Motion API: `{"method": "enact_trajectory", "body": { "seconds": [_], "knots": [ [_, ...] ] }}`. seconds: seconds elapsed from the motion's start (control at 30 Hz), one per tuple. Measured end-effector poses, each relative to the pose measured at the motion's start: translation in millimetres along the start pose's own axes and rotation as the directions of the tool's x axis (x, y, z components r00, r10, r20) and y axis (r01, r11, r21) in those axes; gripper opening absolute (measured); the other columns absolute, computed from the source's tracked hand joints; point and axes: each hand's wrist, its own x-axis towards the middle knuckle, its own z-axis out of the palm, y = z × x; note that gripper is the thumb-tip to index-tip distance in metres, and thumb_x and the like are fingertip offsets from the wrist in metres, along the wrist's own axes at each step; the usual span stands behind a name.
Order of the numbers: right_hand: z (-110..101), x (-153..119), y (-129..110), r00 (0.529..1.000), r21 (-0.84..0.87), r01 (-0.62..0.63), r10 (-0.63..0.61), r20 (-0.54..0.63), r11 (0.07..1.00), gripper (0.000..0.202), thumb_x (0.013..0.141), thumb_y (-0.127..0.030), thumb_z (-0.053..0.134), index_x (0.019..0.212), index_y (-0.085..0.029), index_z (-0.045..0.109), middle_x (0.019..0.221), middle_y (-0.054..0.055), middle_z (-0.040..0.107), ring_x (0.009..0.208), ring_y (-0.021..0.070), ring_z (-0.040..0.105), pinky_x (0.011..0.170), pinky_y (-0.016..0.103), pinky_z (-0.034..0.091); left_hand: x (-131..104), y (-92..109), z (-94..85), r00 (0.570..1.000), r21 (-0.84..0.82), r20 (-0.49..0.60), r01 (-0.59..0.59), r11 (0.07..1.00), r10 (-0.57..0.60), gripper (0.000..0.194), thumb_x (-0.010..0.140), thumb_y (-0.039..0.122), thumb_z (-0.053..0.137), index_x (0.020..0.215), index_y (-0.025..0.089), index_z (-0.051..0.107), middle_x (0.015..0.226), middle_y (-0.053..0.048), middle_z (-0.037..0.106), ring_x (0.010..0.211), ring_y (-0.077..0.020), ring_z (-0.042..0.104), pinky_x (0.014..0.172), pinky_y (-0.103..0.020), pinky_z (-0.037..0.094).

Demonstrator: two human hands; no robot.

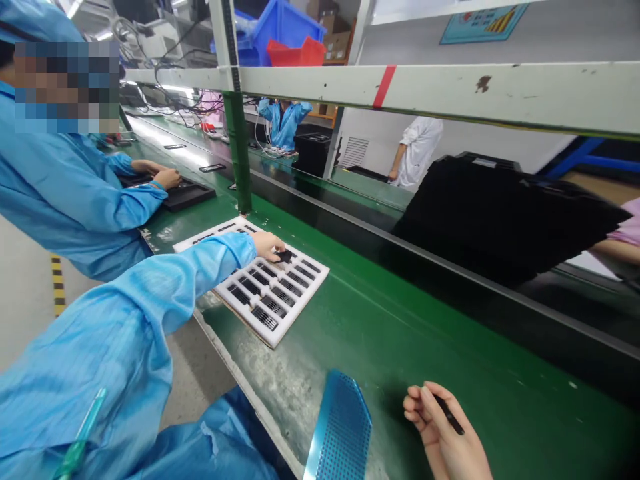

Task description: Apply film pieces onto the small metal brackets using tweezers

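My left hand [269, 245] reaches far out over a white foam tray [300, 303], its fingers closed on a small black part [285, 257] above the slots. Several dark, flat pieces with pale stripes sit in the tray's rows. Nearer to me on the right, my right hand [445, 427] is raised over the green bench, fingers curled around a slim black stick-like tool [450, 415]; its exact kind does not show. Between the tray and my right hand lies a blue perforated piece [345, 427], cut off by the bottom edge.
A green bench [400, 347] runs along a dark conveyor belt [350, 223]. A green post [237, 153] rises behind the tray to a pale overhead beam [430, 93]. Across the belt stands a black stack [500, 213]. A co-worker [90, 193] works over a black tray [187, 195] at left.
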Motion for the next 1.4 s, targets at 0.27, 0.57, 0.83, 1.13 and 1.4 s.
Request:
{"method": "enact_trajectory", "body": {
  "seconds": [0.27, 0.57, 0.83, 1.13, 1.4],
  "knots": [
    [1, -11, -5, 0.994, 0.06, 0.105, -0.106, 0.017, 0.993, 0.036, 0.059, -0.036, 0.082, 0.08, -0.02, 0.058, 0.067, -0.001, 0.065, 0.057, 0.0117, 0.059, 0.052, 0.023, 0.049, 12, 163, 29.7, 0.983, -0.024, 0.021, -0.183, 0.983, 0.184, 0.018, 0.079, 0.025, 0.057, 0.094, 0.015, 0.059, 0.088, -0.004, 0.066, 0.079, -0.0169, 0.064, 0.068, -0.023, 0.046],
    [-18, -24, -1, 0.985, 0.042, 0.159, -0.155, -0.074, 0.986, 0.034, 0.064, -0.034, 0.078, 0.086, -0.02, 0.055, 0.069, -0.002, 0.065, 0.056, 0.011, 0.058, 0.053, 0.023, 0.046, 22, 233, 70.9, 0.93, -0.092, 0.136, -0.332, 0.939, 0.342, 0.034, 0.076, 0.046, 0.065, 0.096, 0.02, 0.06, 0.101, -0.005, 0.062, 0.096, -0.0221, 0.061, 0.072, -0.025, 0.046],
    [-18, -28, -4, 0.982, 0.105, 0.186, -0.182, -0.041, 0.977, 0.032, 0.069, -0.031, 0.074, 0.094, -0.023, 0.056, 0.071, -0.001, 0.064, 0.056, 0.0112, 0.059, 0.052, 0.024, 0.046, 12, 223, 77.0, 0.921, -0.189, 0.198, -0.299, 0.935, 0.335, 0.027, 0.082, 0.031, 0.055, 0.108, 0.026, 0.059, 0.101, 0.001, 0.066, 0.096, -0.0163, 0.06, 0.079, -0.024, 0.046],
    [-14, -31, -7, 0.988, 0.087, 0.148, -0.143, -0.06, 0.985, 0.035, 0.071, -0.038, 0.072, 0.098, -0.023, 0.055, 0.067, -0.002, 0.064, 0.052, 0.0116, 0.058, 0.044, 0.022, 0.045, -4, 213, 66.3, 0.909, -0.388, 0.14, -0.313, 0.867, 0.392, 0.043, 0.082, 0.03, 0.058, 0.123, 0.018, 0.049, 0.121, -0.006, 0.059, 0.111, -0.0188, 0.053, 0.096, -0.029, 0.04],
    [-7, -39, -3, 0.991, -0.009, 0.131, -0.132, -0.033, 0.991, 0.043, 0.077, -0.053, 0.062, 0.1, -0.017, 0.062, 0.053, -0.002, 0.059, 0.041, 0.0096, 0.051, 0.038, 0.021, 0.042, -46, 219, 86.5, 0.938, -0.434, -0.013, -0.317, 0.843, 0.346, 0.036, 0.08, 0.034, 0.065, 0.109, 0.015, 0.054, 0.103, -0.008, 0.062, 0.097, -0.021, 0.057, 0.086, -0.033, 0.045]
  ]
}}
